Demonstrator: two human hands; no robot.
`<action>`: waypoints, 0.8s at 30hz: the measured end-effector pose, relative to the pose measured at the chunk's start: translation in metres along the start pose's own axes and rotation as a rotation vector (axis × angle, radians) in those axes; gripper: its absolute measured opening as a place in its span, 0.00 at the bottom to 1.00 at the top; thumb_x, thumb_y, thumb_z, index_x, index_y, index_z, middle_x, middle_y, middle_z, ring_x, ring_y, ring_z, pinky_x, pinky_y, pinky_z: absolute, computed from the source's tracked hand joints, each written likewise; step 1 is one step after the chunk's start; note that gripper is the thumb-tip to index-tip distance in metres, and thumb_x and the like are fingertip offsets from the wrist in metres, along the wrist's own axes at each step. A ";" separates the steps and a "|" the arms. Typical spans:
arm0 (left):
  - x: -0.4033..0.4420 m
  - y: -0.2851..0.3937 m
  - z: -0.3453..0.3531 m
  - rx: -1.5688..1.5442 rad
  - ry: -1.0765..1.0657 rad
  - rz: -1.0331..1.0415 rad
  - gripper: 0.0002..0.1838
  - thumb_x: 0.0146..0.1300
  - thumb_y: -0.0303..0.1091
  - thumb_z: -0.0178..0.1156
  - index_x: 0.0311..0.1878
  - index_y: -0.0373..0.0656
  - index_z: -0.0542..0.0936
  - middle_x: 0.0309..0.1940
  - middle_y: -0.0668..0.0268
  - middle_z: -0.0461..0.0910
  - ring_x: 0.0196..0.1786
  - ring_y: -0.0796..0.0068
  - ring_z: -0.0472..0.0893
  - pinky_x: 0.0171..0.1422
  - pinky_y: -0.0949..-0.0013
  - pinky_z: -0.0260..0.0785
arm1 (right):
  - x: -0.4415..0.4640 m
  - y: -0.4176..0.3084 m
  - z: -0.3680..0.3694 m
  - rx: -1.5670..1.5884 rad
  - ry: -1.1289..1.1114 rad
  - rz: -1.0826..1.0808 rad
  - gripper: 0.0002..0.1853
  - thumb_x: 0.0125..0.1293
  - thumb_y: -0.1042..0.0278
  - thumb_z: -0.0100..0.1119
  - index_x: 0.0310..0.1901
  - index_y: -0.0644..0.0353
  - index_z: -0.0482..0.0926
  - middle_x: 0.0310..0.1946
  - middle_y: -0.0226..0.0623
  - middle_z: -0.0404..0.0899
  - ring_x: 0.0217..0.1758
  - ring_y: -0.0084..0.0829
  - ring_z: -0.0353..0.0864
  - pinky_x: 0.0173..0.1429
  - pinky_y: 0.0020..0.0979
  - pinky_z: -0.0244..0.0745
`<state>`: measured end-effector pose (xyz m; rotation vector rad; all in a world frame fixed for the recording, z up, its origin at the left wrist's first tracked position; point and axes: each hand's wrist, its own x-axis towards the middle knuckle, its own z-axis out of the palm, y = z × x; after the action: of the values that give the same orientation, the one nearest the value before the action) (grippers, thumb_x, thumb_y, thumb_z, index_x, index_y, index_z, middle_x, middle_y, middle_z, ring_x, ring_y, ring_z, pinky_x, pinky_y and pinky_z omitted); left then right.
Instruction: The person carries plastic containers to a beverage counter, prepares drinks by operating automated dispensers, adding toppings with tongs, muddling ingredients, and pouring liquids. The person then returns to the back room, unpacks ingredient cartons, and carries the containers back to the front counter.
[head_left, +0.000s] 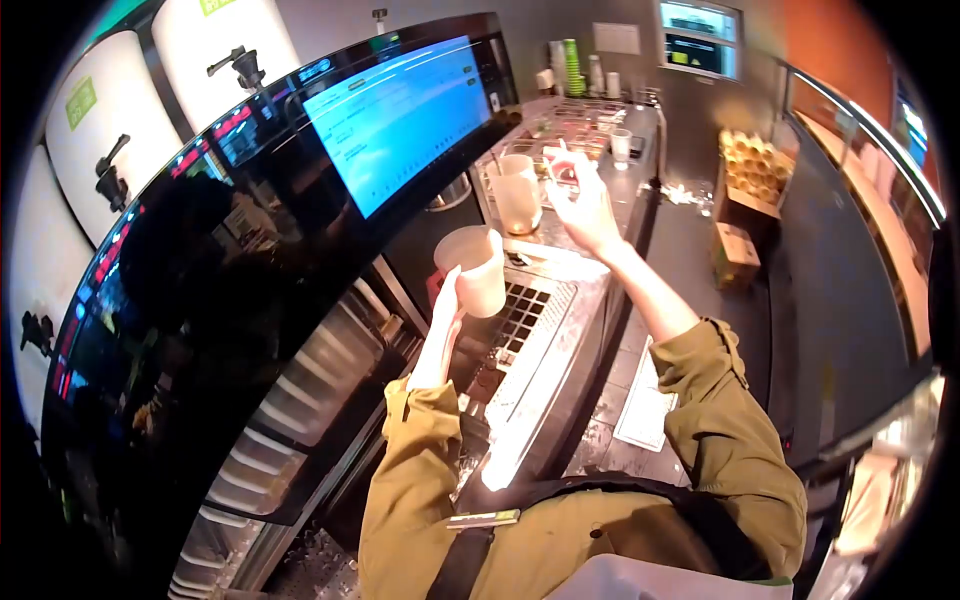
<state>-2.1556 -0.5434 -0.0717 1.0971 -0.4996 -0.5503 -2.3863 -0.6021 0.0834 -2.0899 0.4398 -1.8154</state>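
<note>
My left hand (449, 307) is closed on the side of a translucent plastic cup (476, 272), held over the counter's black grid drain (525, 317). My right hand (583, 205) is raised further back over the counter, its fingers bent near a small red and white item (563, 170); whether they grip it is hard to make out. Just left of my right hand, a frosted pitcher (517, 195) stands on the counter with a thin handle or stick in it.
A lit blue screen (400, 120) leans over the counter's left side. White dispensers (125, 130) with black taps stand behind it. Stacked green cups (573, 68) and a small clear cup (621, 148) are at the back. Cardboard boxes (736, 254) sit on the floor right.
</note>
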 end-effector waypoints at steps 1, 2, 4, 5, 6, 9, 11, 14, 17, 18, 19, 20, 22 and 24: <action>0.018 -0.005 0.012 0.035 0.084 0.034 0.14 0.50 0.43 0.61 0.31 0.44 0.73 0.22 0.73 0.71 0.20 0.81 0.65 0.25 0.79 0.57 | 0.022 0.013 0.005 -0.020 -0.019 -0.043 0.21 0.51 0.69 0.55 0.49 0.60 0.68 0.42 0.40 0.72 0.48 0.36 0.70 0.53 0.34 0.65; 0.083 -0.056 -0.007 0.104 -0.027 0.048 0.15 0.50 0.43 0.61 0.33 0.44 0.73 0.25 0.73 0.71 0.23 0.83 0.65 0.27 0.80 0.56 | 0.043 0.029 0.008 -0.055 -0.029 -0.088 0.23 0.50 0.69 0.55 0.50 0.60 0.68 0.43 0.40 0.71 0.50 0.37 0.69 0.55 0.35 0.64; 0.083 -0.034 0.015 0.193 -0.033 0.024 0.15 0.51 0.43 0.61 0.36 0.44 0.72 0.24 0.74 0.68 0.23 0.85 0.63 0.27 0.80 0.54 | 0.083 0.068 0.024 -0.119 -0.036 -0.244 0.14 0.50 0.70 0.57 0.38 0.61 0.67 0.56 0.41 0.66 0.61 0.40 0.61 0.62 0.37 0.57; 0.086 -0.034 0.021 0.094 -0.016 0.034 0.27 0.49 0.43 0.65 0.47 0.40 0.66 0.24 0.73 0.66 0.24 0.85 0.61 0.28 0.80 0.54 | 0.099 0.092 0.039 -0.068 -0.033 -0.251 0.15 0.49 0.68 0.58 0.37 0.59 0.65 0.57 0.41 0.65 0.63 0.44 0.57 0.65 0.40 0.53; 0.083 -0.037 0.025 0.074 0.004 0.047 0.26 0.49 0.43 0.64 0.47 0.40 0.66 0.24 0.73 0.66 0.24 0.84 0.61 0.29 0.80 0.54 | 0.113 0.098 0.047 0.001 -0.045 -0.268 0.14 0.49 0.68 0.57 0.35 0.58 0.64 0.58 0.41 0.64 0.65 0.45 0.55 0.64 0.41 0.53; 0.088 -0.040 0.034 0.046 0.085 0.111 0.26 0.51 0.41 0.63 0.49 0.40 0.66 0.24 0.73 0.66 0.25 0.84 0.61 0.30 0.79 0.54 | 0.149 0.126 0.080 0.111 0.020 -0.489 0.30 0.48 0.63 0.60 0.56 0.55 0.65 0.47 0.42 0.71 0.60 0.46 0.61 0.62 0.43 0.55; 0.088 -0.045 0.037 0.058 0.166 0.090 0.26 0.51 0.41 0.63 0.50 0.41 0.66 0.23 0.73 0.66 0.25 0.84 0.61 0.30 0.79 0.54 | 0.161 0.131 0.094 0.199 0.003 -0.528 0.30 0.48 0.63 0.60 0.56 0.54 0.65 0.39 0.37 0.73 0.60 0.45 0.61 0.63 0.45 0.53; 0.084 -0.047 0.042 0.110 0.257 0.094 0.25 0.50 0.41 0.63 0.49 0.44 0.67 0.22 0.75 0.66 0.24 0.85 0.61 0.28 0.79 0.54 | 0.171 0.135 0.105 0.249 -0.008 -0.613 0.27 0.49 0.62 0.59 0.52 0.58 0.66 0.35 0.35 0.74 0.59 0.45 0.61 0.63 0.46 0.51; 0.082 -0.057 0.048 0.101 0.331 0.087 0.22 0.50 0.40 0.62 0.47 0.47 0.67 0.21 0.76 0.65 0.22 0.86 0.60 0.27 0.79 0.52 | 0.161 0.147 0.080 0.610 0.082 -0.526 0.16 0.51 0.65 0.55 0.39 0.62 0.65 0.46 0.46 0.72 0.58 0.44 0.63 0.62 0.44 0.53; 0.078 -0.064 0.050 0.104 0.356 0.077 0.21 0.50 0.39 0.62 0.47 0.48 0.67 0.21 0.76 0.65 0.22 0.86 0.59 0.26 0.79 0.52 | 0.146 0.152 0.061 0.757 0.114 -0.453 0.13 0.52 0.65 0.53 0.35 0.63 0.64 0.49 0.50 0.70 0.57 0.44 0.64 0.61 0.44 0.55; 0.074 -0.074 0.049 0.100 0.381 0.069 0.22 0.50 0.39 0.62 0.48 0.47 0.67 0.23 0.74 0.67 0.24 0.85 0.62 0.28 0.78 0.55 | 0.128 0.170 0.046 0.813 0.139 -0.421 0.10 0.53 0.71 0.46 0.36 0.65 0.63 0.49 0.56 0.69 0.56 0.46 0.66 0.61 0.43 0.57; 0.069 -0.086 0.047 0.100 0.401 0.067 0.23 0.49 0.38 0.61 0.48 0.46 0.67 0.25 0.72 0.69 0.26 0.83 0.64 0.31 0.78 0.58 | 0.113 0.186 0.030 0.866 0.173 -0.390 0.07 0.54 0.77 0.39 0.36 0.66 0.62 0.49 0.61 0.67 0.55 0.49 0.67 0.61 0.43 0.59; 0.062 -0.115 0.044 0.157 0.482 0.034 0.25 0.49 0.38 0.62 0.50 0.44 0.66 0.29 0.68 0.70 0.31 0.80 0.67 0.37 0.75 0.61 | 0.076 0.223 0.012 0.804 0.249 -0.161 0.08 0.55 0.72 0.44 0.36 0.66 0.63 0.48 0.57 0.68 0.52 0.43 0.69 0.58 0.42 0.62; 0.063 -0.148 0.031 0.210 0.529 -0.038 0.28 0.49 0.39 0.61 0.53 0.41 0.64 0.37 0.62 0.72 0.40 0.72 0.70 0.49 0.70 0.63 | 0.041 0.246 0.006 0.716 0.238 0.061 0.07 0.56 0.75 0.43 0.37 0.66 0.65 0.48 0.54 0.69 0.50 0.42 0.70 0.57 0.40 0.63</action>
<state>-2.1517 -0.6562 -0.1899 1.3962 -0.0735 -0.2243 -2.3779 -0.8403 0.0095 -1.3704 -0.0962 -1.8282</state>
